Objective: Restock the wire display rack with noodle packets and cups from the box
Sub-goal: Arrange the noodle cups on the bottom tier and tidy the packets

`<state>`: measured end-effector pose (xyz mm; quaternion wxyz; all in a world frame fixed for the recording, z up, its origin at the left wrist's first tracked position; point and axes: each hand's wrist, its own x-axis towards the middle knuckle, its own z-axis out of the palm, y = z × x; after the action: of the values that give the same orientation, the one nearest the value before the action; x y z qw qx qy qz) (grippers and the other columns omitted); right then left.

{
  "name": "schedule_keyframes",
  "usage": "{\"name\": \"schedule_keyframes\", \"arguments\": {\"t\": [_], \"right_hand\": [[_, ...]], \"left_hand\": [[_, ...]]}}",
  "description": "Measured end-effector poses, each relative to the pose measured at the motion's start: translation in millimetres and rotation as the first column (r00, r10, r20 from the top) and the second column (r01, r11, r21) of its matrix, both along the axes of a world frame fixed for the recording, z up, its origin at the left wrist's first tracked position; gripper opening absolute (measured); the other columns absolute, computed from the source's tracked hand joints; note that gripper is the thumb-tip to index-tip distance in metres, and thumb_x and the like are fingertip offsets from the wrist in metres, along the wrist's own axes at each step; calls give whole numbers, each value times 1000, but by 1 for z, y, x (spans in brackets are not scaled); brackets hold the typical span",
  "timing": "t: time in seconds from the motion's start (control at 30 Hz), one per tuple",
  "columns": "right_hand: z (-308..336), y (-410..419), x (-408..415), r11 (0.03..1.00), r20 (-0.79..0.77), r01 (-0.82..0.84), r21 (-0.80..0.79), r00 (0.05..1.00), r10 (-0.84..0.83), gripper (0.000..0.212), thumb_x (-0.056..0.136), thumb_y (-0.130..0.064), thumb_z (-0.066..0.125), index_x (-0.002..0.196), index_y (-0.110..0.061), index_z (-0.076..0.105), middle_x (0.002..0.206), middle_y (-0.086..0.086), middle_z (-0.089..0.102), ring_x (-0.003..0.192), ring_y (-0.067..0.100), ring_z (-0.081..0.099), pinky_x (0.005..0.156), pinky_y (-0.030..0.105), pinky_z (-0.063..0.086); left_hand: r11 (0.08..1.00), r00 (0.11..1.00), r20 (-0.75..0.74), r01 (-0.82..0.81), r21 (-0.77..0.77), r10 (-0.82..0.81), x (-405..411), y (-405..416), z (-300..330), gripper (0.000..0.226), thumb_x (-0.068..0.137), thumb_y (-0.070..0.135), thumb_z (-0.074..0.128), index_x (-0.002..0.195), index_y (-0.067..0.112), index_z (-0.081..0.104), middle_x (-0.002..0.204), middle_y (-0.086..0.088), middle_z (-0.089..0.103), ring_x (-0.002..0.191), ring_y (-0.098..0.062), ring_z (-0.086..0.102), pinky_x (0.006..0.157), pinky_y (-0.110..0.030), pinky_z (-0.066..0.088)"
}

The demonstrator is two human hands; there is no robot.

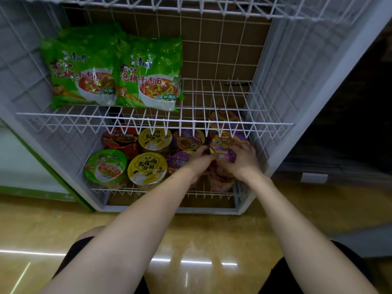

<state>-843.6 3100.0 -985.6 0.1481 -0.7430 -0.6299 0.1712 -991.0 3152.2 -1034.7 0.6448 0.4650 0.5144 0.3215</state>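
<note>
White wire made up the display rack (269, 124), and both arms reached into its bottom shelf. The left hand (199, 159) and the right hand (241, 160) were curled round a purple noodle cup (222, 148) at the right end of that shelf, gripping it from either side. It sat tilted above other purple cups, not yet settled among them; whether it touched the one beneath could not be told.

On that same lower shelf a fair share of stock was already in place. A green-lidded cup (105, 165) stood at the front left, a yellow cup (147, 168) just beside it, a second yellow cup (154, 139) behind that, and a red cup (121, 140) at the back left. More purple cups filled the right side, partly hidden by the hands.

The shelf above carried two green noodle packets (115, 73), leaning side by side against the back grid at the left. Its right half was bare wire. Only the front edge of a higher shelf showed at the top of the view.

By this look, the cups were nearly done, with the bottom shelf close to full, while the packet shelf had much room left. The box named in the task was not in view, so how much remained in it could not be judged.
</note>
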Motion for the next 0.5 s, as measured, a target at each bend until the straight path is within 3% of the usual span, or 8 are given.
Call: {"name": "schedule_keyframes", "arguments": {"t": [0.1, 0.2, 0.27, 0.37, 0.43, 0.5], "right_hand": [[6, 0, 8, 999, -55, -21, -28, 998, 19, 73, 85, -50, 73, 149, -27, 46, 159, 6, 33, 146, 32, 22, 120, 41, 21], [14, 1, 20, 996, -110, -90, -18, 990, 87, 67, 82, -37, 81, 142, -22, 56, 153, 6, 43, 142, 26, 36, 115, 32, 27], [14, 4, 26, 997, -128, -78, -9, 989, 76, 51, 88, -30, 76, 136, -22, 62, 147, 4, 49, 136, 23, 44, 108, 27, 31], [9, 11, 26, 996, -93, 82, 46, 993, -78, 43, 92, -39, 67, 133, -29, 58, 142, 5, 48, 135, 30, 43, 111, 43, 38], [5, 16, 23, 990, -50, 127, 68, 991, -124, 59, 89, -51, 65, 142, -31, 47, 146, 8, 44, 139, 35, 38, 113, 53, 38], [4, 17, 18, 992, -23, 116, 41, 993, -115, 72, 89, -51, 66, 151, -28, 37, 154, 10, 37, 144, 37, 32, 117, 53, 33]], "left_hand": [[999, 1000, -30, 12, 45, -10, 6, 3, 6, 71, 87, 26, 74, 149, 36, 42, 140, 4, 56, 127, -17, 52, 108, -39, 46], [1000, 1000, 7, 16, -10, -16, 8, 2, 10, 69, 86, 16, 72, 148, 30, 44, 140, -1, 58, 124, -22, 55, 107, -45, 48], [1000, 1000, -24, -9, -17, 9, 9, 4, 5, 72, 82, 15, 73, 147, 27, 46, 139, -2, 58, 124, -24, 56, 105, -47, 50], [1000, 999, -29, -22, 16, 22, 11, 8, 3, 67, 83, 11, 70, 145, 24, 51, 139, -5, 59, 122, -24, 59, 104, -45, 52], [991, 995, -80, -51, 125, 61, 10, 8, 14, 54, 94, 10, 61, 147, 19, 51, 143, -6, 57, 128, -24, 56, 108, -41, 48], [959, 957, -214, -140, 247, 195, 7, 9, 27, 42, 103, 16, 51, 145, 13, 52, 144, -8, 55, 132, -26, 52, 111, -38, 44]]}}
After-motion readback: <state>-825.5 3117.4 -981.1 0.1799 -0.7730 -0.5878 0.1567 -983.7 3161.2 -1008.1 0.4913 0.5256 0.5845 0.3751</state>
